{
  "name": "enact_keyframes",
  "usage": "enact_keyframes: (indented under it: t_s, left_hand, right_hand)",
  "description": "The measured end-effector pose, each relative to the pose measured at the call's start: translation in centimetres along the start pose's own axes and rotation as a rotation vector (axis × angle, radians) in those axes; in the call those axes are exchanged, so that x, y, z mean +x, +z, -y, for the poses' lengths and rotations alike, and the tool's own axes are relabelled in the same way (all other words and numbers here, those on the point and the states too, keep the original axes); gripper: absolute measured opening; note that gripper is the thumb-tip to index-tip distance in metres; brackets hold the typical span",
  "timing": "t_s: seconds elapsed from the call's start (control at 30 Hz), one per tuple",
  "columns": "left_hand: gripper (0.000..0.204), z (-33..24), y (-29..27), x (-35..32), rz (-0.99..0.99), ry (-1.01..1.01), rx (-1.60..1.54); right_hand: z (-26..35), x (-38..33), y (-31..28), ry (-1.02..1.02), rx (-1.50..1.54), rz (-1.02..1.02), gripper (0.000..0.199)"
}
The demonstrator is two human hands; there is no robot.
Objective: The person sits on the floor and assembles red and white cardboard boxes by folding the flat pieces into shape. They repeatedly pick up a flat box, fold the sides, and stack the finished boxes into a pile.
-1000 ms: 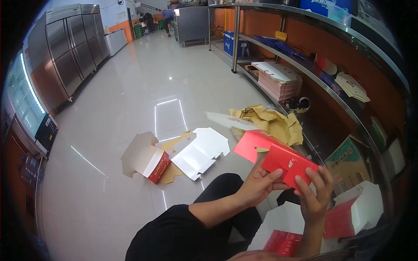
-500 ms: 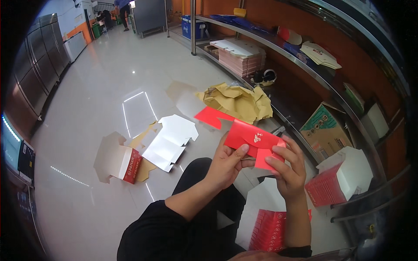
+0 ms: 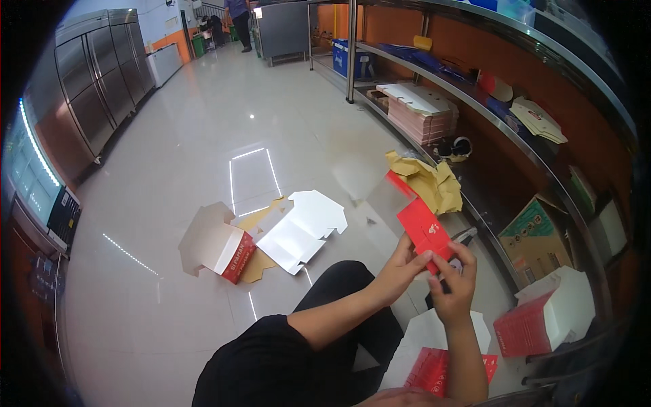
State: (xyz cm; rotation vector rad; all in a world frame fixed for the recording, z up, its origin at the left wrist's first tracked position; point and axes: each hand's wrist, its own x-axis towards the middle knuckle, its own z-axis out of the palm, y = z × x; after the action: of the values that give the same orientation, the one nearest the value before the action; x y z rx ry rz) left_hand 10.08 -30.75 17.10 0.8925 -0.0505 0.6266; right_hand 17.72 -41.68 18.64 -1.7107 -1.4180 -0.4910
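Right of centre, I had my left hand (image 3: 400, 268) and right hand (image 3: 453, 285) both pinching the red carton blank (image 3: 424, 229); a crooked fold might have creased or torn it.

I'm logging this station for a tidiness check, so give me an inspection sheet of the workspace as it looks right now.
Surface: glossy pale floor, glare patches.
Job's things: red cardboard box blank, held tilted in front of the person.
Clutter: flattened white blank, half-folded red-and-white box, crumpled brown paper, folded red box at right.
Grippers: left hand and right hand both grip the blank's lower edge.
Cables: nothing seen.
Surroundings: steel shelving with stacked blanks, steel refrigerators, a distant person.
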Motion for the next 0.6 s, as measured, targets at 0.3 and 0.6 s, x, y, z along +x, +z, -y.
enact_keyframes:
  t_s: [0.3, 0.6]
  left_hand:
    - [0.062, -1.1, -0.6, -1.3, 0.572, -0.323, 0.809]
    - [0.062, 2.1, -1.1, -2.3, 0.519, -0.282, 0.694]
  right_hand:
    - [-5.0, -0.6, -2.1, 0.652, 0.732, -0.117, 0.039]
    - [-5.5, -0.2, -2.3, 0.498, 0.522, -0.089, 0.042]
